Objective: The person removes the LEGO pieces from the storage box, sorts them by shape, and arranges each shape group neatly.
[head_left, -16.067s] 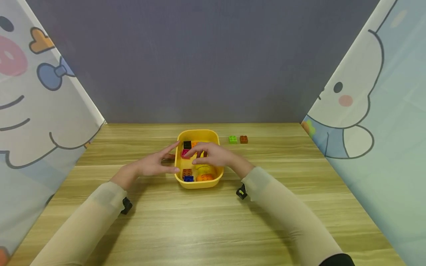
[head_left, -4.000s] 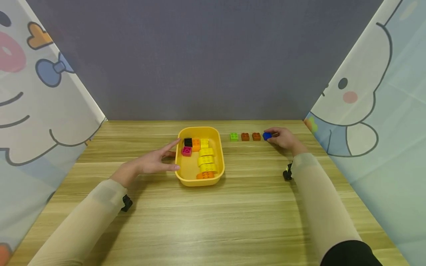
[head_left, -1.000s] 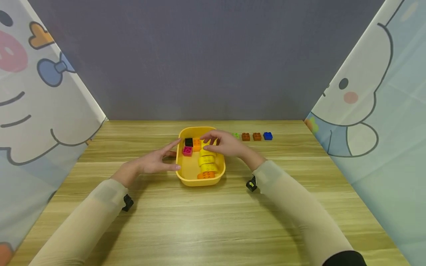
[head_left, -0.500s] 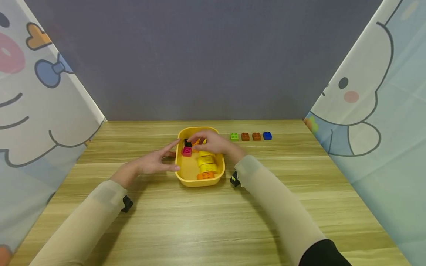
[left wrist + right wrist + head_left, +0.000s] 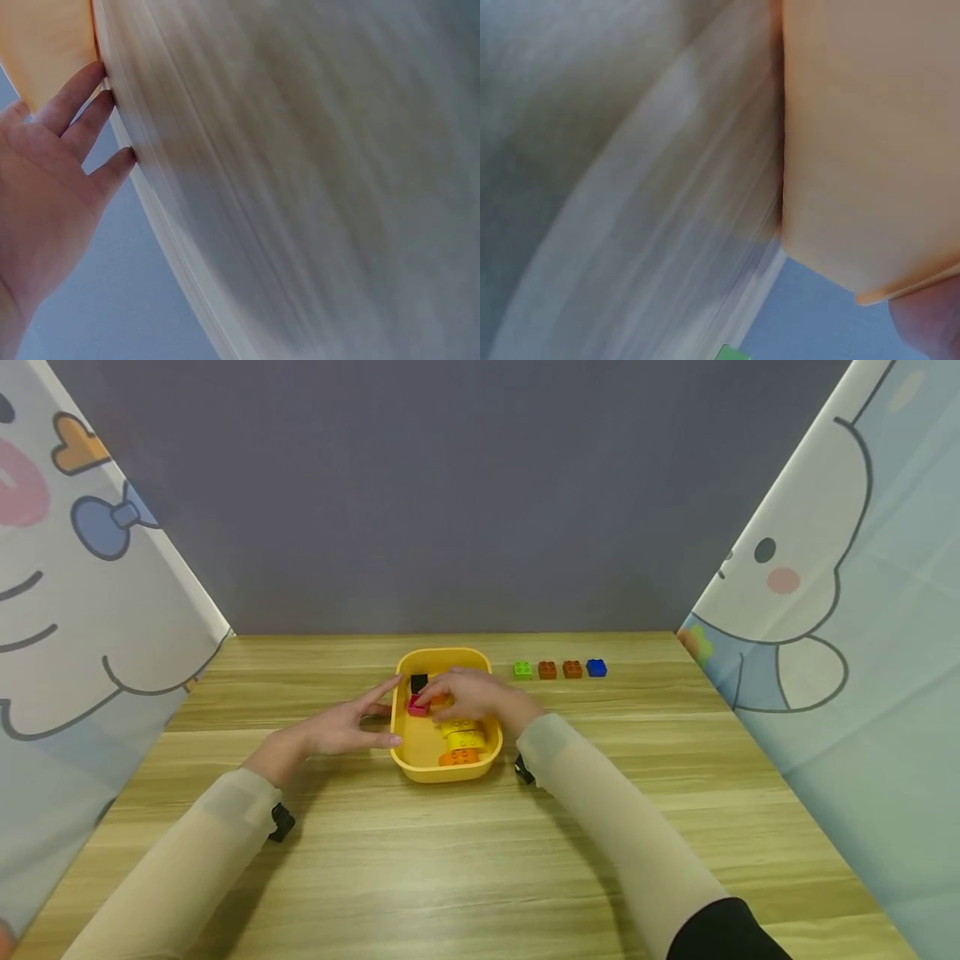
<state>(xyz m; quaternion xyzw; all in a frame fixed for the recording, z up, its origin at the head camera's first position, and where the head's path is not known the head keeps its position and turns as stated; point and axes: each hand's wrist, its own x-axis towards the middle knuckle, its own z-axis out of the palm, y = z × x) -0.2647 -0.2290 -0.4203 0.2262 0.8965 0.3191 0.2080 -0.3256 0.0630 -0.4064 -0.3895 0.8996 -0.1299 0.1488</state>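
A yellow plastic box (image 5: 420, 773) stands on the table with several toy building bricks inside. My left hand (image 5: 337, 728) rests its spread fingers against the box's left side; the left wrist view shows the fingers (image 5: 86, 124) against table and box. Over the right rim, my right hand (image 5: 474, 695) reaches inside, its index finger at the pink brick (image 5: 417, 706) and the thumb apart. Close by are a black brick (image 5: 419, 683) and a partly covered orange brick (image 5: 438, 700). Yellow curved bricks (image 5: 466, 740) and an orange curved brick (image 5: 459, 758) lie nearer the front.
Right of the box, a row holds a green brick (image 5: 522, 670), two brown bricks (image 5: 547, 670) and a blue brick (image 5: 596, 667). A grey panel (image 5: 465, 502) rises behind the wooden table (image 5: 420, 860). Printed cloths (image 5: 892, 610) flank both sides.
Over the longer span, a second brown brick and the blue brick joined the row. The right hand then returned into the box and moved left toward the pink brick. The left hand stays put.
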